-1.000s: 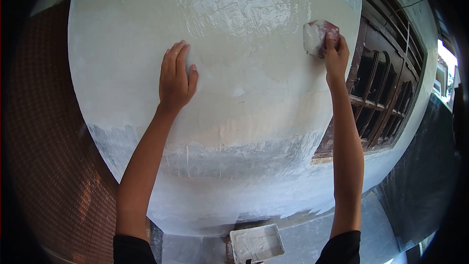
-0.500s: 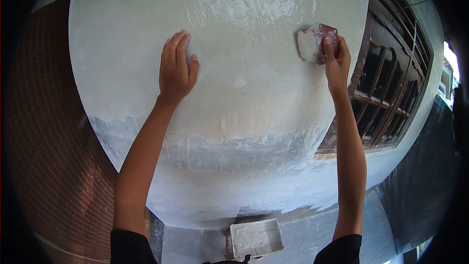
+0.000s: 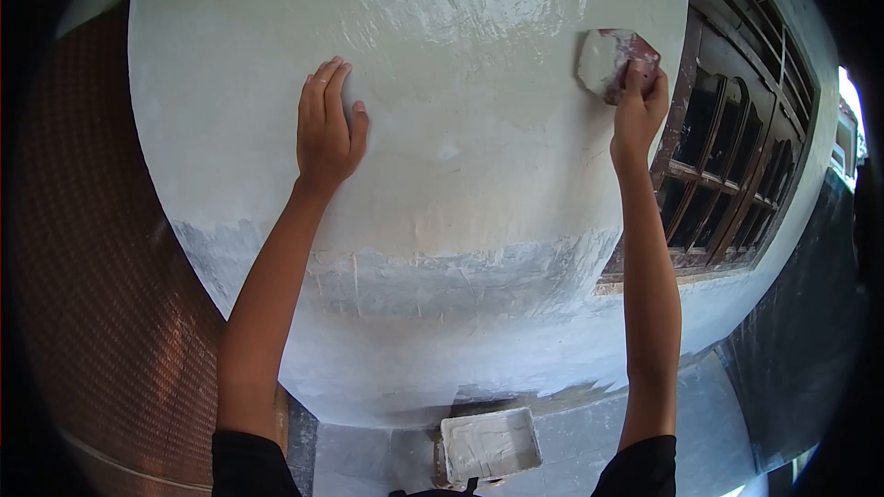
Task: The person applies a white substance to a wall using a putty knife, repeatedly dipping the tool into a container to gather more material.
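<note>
The scraper's (image 3: 612,62) handle was hidden inside the right hand (image 3: 638,112), which gripped it with fingers curled over the back, so only the putty-coated blade showed, flat against the wall (image 3: 460,184) near its right edge beside the window frame (image 3: 727,161). Its long axis ran diagonally, blade pointing up and left. Since half a second earlier it had shifted slightly up and right, while the left hand (image 3: 325,133) stayed spread open on the plaster, holding nothing.
</note>
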A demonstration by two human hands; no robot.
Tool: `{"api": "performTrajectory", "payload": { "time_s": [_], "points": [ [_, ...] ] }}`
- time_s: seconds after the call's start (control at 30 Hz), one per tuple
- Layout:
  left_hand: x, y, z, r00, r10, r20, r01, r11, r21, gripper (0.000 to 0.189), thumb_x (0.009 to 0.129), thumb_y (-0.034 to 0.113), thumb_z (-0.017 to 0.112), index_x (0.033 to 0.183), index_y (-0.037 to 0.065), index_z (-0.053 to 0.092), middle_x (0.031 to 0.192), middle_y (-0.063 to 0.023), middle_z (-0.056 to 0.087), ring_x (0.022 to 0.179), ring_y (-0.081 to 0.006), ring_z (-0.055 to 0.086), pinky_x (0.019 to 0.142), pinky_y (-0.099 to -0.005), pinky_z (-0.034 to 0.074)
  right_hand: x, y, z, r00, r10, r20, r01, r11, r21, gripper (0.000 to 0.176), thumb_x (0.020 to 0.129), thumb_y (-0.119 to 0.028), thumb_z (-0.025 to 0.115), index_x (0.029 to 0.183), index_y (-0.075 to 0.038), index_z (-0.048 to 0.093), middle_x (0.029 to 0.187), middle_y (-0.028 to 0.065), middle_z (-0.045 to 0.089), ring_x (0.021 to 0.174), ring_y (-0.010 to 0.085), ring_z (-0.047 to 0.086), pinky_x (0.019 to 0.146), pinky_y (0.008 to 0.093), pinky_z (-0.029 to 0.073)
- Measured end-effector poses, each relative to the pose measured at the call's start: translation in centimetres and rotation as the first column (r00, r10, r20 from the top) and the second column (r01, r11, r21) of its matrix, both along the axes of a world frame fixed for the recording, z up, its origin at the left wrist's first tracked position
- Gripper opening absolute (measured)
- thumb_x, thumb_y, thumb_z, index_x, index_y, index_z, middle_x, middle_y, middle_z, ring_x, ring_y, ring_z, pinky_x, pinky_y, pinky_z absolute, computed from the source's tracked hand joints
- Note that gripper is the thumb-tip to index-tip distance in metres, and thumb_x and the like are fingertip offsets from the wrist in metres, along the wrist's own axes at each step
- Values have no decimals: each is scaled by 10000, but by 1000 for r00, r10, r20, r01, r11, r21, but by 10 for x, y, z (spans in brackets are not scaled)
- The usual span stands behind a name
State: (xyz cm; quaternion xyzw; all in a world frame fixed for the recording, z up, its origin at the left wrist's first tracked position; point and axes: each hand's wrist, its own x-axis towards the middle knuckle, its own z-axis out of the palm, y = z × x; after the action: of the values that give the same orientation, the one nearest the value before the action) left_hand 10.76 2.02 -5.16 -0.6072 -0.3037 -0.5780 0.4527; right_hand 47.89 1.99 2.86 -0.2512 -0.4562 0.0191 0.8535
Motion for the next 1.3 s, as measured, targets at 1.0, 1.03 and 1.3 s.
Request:
{"api": "performTrajectory", "payload": {
  "time_s": [1.0,1.03,1.3],
  "points": [
    [0,2,1,1000,23,-1,-23,999,30,506,892,87,570,1382,5,475,1402,-173,506,1329,-339,473,1164,-494,333,-36,-8,15,907,-125,402,71,987,146,308,999,-255,609,1147,15,617,961,104,676,833,160,627,774,308,514],
    [0,2,1,1000,25,0,-25,999,33,505,892,88,569,1381,5,475,1401,-172,506,1329,-338,473,1163,-493,333,-32,-8,18,941,-136,309,117,990,81,307,1000,-255,611,1141,18,618,959,98,674,838,161,628,771,307,514],
    [0,3,2,999,37,-4,-37,999,33,501,892,91,563,1379,5,478,1402,-172,505,1334,-331,470,1166,-487,332,-30,-2,10,744,-257,616,218,966,140,357,974,-283,643,1199,-7,626,1022,120,706,877,209,677,794,329,527]
  ]
}}
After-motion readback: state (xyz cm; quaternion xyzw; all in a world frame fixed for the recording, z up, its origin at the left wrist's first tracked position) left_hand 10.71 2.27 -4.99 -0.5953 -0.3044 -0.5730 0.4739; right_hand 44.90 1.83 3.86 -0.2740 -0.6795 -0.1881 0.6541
